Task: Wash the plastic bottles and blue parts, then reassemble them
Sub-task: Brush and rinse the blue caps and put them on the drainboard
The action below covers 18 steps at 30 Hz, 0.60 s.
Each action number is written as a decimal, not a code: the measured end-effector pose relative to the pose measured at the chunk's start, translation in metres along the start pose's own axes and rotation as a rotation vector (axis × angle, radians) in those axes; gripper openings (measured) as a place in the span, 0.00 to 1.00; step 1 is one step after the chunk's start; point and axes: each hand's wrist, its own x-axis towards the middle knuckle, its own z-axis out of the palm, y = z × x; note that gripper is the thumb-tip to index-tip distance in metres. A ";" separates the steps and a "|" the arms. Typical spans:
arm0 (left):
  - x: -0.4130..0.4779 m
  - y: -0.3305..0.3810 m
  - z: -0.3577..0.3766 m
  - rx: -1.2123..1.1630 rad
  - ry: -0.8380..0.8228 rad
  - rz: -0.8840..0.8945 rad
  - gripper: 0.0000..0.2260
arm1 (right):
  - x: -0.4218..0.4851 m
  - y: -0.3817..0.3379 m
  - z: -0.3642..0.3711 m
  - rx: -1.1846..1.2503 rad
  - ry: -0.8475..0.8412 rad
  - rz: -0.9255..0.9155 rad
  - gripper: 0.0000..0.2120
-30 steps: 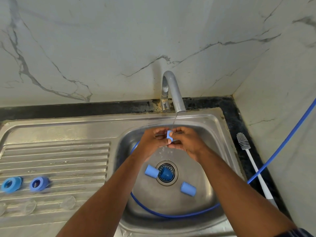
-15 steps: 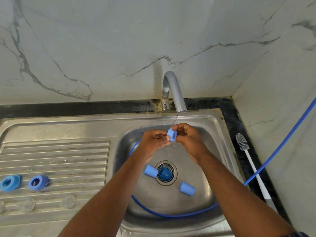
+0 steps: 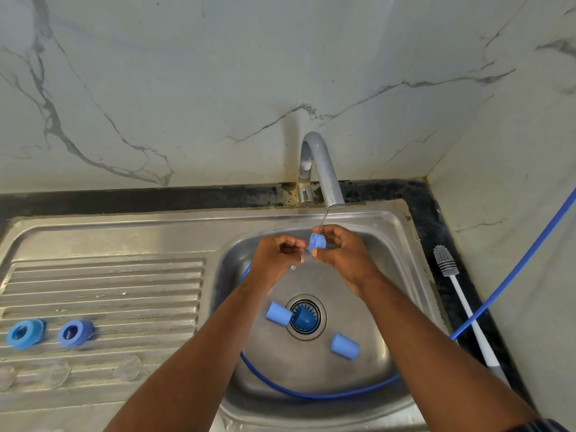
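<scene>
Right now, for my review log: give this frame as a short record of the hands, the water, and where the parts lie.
left hand: fingers curled beside the part; contact unclear
right hand: pinches small blue part
tap: thin stream falling onto that part
sink basin: blue cap by the drain, blue cap nearer the front, coiled blue hose
drain: dark blue piece sitting in it
drainboard: blue ring, darker blue ring, clear pieces
counter: bottle brush lying right of the sink
</scene>
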 end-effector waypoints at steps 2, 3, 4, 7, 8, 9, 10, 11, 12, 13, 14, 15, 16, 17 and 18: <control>0.002 -0.001 0.000 -0.011 0.001 -0.028 0.16 | -0.001 -0.002 -0.001 -0.013 -0.016 -0.024 0.22; 0.003 -0.002 0.000 -0.007 -0.002 -0.047 0.16 | -0.001 -0.004 -0.001 -0.009 -0.013 -0.035 0.22; 0.003 -0.002 0.000 -0.005 -0.004 -0.061 0.17 | -0.002 -0.005 0.000 -0.004 -0.005 -0.044 0.22; 0.004 0.001 0.001 -0.031 -0.016 -0.068 0.14 | -0.003 -0.003 0.003 0.049 0.009 -0.005 0.21; 0.003 0.001 0.002 -0.048 -0.017 -0.070 0.11 | -0.005 -0.003 0.004 0.064 0.005 0.015 0.21; 0.002 0.003 0.002 -0.073 -0.015 -0.080 0.09 | -0.006 -0.003 0.004 0.087 0.011 0.017 0.21; 0.002 0.004 0.003 -0.117 -0.008 -0.101 0.06 | -0.006 -0.003 0.004 0.112 0.032 -0.001 0.21; 0.002 0.004 0.003 -0.158 0.002 -0.125 0.04 | -0.006 -0.004 0.003 0.133 0.061 -0.034 0.20; 0.004 0.004 0.002 -0.194 0.017 -0.147 0.05 | -0.006 -0.005 0.002 0.138 0.082 -0.065 0.20; 0.004 0.004 0.002 -0.211 0.028 -0.162 0.06 | -0.006 -0.006 0.002 0.127 0.081 -0.077 0.20; 0.004 0.004 0.001 -0.214 0.035 -0.176 0.06 | -0.006 -0.004 0.003 0.092 0.060 -0.066 0.21; 0.004 0.003 0.001 -0.205 0.041 -0.186 0.07 | -0.006 -0.002 0.003 0.055 0.033 -0.035 0.21; 0.005 0.002 0.001 -0.197 0.043 -0.189 0.07 | -0.007 0.001 0.003 0.041 0.018 -0.003 0.20; 0.005 0.002 0.001 -0.190 0.039 -0.187 0.07 | -0.008 0.003 0.004 0.052 0.026 0.013 0.20; 0.005 0.003 0.000 -0.185 0.031 -0.184 0.06 | -0.008 0.004 0.003 0.072 0.048 0.005 0.20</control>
